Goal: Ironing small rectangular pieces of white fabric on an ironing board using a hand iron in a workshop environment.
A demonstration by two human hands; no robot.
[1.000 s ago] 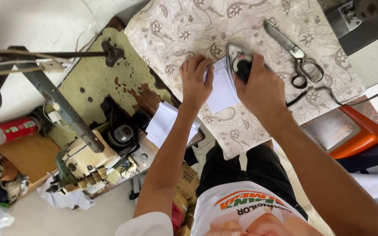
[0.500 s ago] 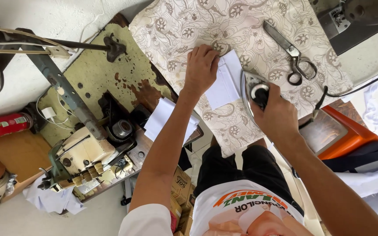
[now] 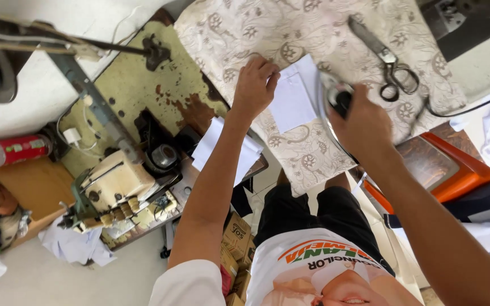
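White fabric piece point(image 3: 291, 102) lies between the grips: left hand point(image 3: 254, 85) pinning its edge flat, right hand point(image 3: 364, 122) clenched around iron point(image 3: 336, 99) just beside

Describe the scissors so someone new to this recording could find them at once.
Start at the patterned cloth covering the board in the upper middle of the view. Near its far right part, beyond the right hand on the iron, lie the scissors, closed. They are the only bare-metal tool there, with dark looped handles.
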